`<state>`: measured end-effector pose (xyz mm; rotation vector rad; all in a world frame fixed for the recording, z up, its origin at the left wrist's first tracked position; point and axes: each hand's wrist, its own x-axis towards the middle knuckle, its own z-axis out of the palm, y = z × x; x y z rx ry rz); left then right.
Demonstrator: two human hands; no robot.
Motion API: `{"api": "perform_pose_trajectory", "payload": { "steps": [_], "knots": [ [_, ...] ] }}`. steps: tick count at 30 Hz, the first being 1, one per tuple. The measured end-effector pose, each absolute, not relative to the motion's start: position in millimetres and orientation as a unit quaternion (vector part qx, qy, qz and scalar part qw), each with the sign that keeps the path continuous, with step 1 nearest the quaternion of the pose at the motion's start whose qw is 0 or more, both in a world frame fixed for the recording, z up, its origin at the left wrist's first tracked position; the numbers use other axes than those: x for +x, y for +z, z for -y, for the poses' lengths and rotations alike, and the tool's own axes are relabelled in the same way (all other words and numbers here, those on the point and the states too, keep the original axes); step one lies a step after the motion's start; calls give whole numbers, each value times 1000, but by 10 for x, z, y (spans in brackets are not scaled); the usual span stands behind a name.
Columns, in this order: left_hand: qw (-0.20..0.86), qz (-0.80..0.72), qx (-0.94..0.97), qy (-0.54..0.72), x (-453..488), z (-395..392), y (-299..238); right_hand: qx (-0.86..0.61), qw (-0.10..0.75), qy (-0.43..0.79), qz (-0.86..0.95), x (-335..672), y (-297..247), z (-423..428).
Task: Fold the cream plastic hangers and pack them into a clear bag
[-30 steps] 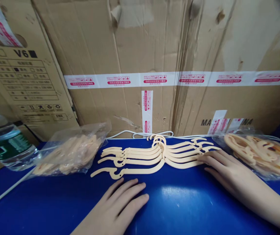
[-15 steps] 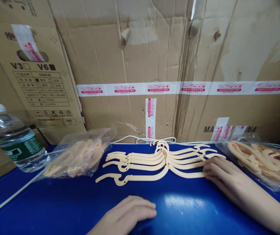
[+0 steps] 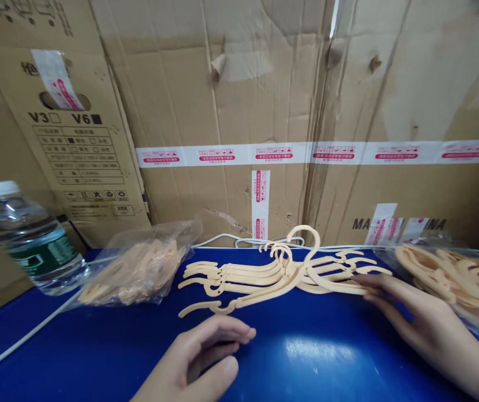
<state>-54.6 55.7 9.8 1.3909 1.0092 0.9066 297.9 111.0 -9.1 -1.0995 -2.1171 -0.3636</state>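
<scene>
Several cream plastic hangers point(image 3: 239, 269) lie overlapped in a row on the blue table point(image 3: 97, 346). The front hanger point(image 3: 256, 296) is tilted up, with its hook raised above the others. My right hand point(image 3: 415, 318) pinches that hanger's right arm between fingers and thumb. My left hand point(image 3: 197, 357) rests on the table just in front of the hanger's left end, fingers loosely curved and apart, holding nothing.
A clear bag of hangers point(image 3: 139, 268) lies to the left and another bag point(image 3: 453, 273) to the right. A water bottle point(image 3: 34, 240) stands at the far left. A white cable point(image 3: 22, 338) runs along the table. Taped cardboard boxes point(image 3: 243, 100) wall off the back.
My right hand has gripped the front hanger's right end and lifted it, so the hook now stands up. My left hand has drawn back and curled slightly. The view tilted up.
</scene>
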Motion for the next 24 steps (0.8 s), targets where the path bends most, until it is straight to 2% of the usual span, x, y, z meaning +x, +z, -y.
{"api": "perform_pose_trajectory", "payload": {
  "steps": [7, 12, 18, 24],
  "knots": [
    [597, -477, 495, 414, -573, -677, 47, -467, 397, -129, 779, 2980, -55, -1078],
    [615, -464, 423, 477, -615, -738, -91, -472, 397, -115, 778, 2965, -46, -1038],
    [563, -433, 514, 482, -566, -633, -128, -421, 357, -133, 823, 2897, -35, -938],
    [518, -449, 626, 373, -562, -560, 18, -414, 340, -97, 839, 2857, -128, -870]
  ]
}}
